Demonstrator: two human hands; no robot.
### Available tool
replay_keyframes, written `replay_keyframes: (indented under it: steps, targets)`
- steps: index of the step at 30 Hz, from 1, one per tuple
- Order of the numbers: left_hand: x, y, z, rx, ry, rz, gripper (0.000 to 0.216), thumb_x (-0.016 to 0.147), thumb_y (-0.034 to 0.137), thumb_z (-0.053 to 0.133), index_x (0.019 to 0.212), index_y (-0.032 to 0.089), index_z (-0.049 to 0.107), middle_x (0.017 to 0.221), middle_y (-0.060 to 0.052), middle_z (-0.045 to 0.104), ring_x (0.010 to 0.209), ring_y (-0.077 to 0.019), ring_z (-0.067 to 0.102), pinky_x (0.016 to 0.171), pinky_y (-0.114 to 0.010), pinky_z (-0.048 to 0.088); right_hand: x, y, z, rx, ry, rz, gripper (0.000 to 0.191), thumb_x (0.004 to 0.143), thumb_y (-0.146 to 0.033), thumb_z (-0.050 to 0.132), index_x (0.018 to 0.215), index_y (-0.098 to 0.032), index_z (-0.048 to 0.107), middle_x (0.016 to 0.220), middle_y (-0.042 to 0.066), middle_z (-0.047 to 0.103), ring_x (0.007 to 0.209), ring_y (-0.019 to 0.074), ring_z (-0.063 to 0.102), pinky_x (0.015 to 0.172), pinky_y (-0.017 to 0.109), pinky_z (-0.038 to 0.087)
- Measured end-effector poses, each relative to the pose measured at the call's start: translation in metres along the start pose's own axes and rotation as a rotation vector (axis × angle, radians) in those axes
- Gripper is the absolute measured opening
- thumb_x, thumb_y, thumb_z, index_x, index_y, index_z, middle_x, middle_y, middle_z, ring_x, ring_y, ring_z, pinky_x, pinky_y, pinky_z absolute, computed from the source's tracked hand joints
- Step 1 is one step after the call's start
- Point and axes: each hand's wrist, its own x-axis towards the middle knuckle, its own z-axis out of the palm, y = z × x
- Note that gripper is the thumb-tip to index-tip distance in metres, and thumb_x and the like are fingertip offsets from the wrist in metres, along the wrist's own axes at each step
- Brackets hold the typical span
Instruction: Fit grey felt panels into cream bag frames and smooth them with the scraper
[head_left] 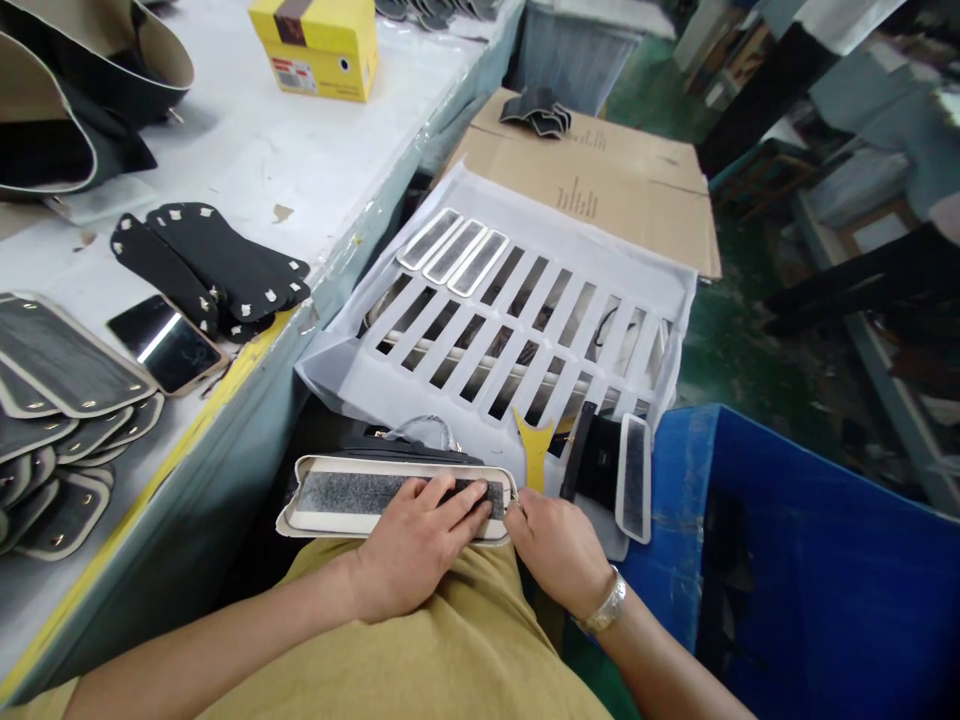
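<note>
A handbag body (300, 508) lies on its side against my lap, a cream-edged opening facing up. Inside it runs a grey felt-like panel (341, 490). My left hand (427, 540) rests flat on that panel with its fingers stretched to the right. At the right end, my right hand (559, 545) pinches the corner of the bag's rim; whether a small tool is also between its fingers is hidden. Behind the bag, a clear strap (420, 425) loops over its black side. Close to my right hand stands a yellow forked piece (534, 450).
A slotted white rack (480, 395) ahead carries several grey panels (454, 250). Another bag (600, 450) leans beside a blue bin (697, 480) at right. The white table (225, 140) at left bears a phone (169, 345), black pieces (232, 255) and a yellow box (322, 50).
</note>
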Motion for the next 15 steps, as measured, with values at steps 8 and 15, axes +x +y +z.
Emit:
replay_keyframes:
  steps: [8,15]
  targets:
    - [0.000,0.000,-0.003,-0.013,0.002,0.001,0.033,0.092,0.026,0.040,0.123,0.028,0.049,0.138,0.001,0.042,0.110,-0.0217,0.042,0.083,-0.035,0.035,0.003,0.002,-0.005,0.017,-0.024,-0.067,0.026,0.087,-0.025,0.032,0.071,-0.018,0.052,0.067,0.008,0.064,0.060,0.0192,0.060,0.051,0.029,0.023]
    - [0.000,0.001,-0.001,-0.018,0.007,-0.025,0.034,0.090,0.027,0.045,0.124,0.029,0.048,0.137,0.002,0.043,0.110,-0.0214,0.042,0.084,-0.035,0.034,0.009,0.038,0.018,1.143,-0.411,-0.135,0.033,0.088,-0.044,0.034,0.069,-0.019,0.044,0.058,-0.002,0.049,0.049,0.0107,0.047,0.050,0.025,0.037]
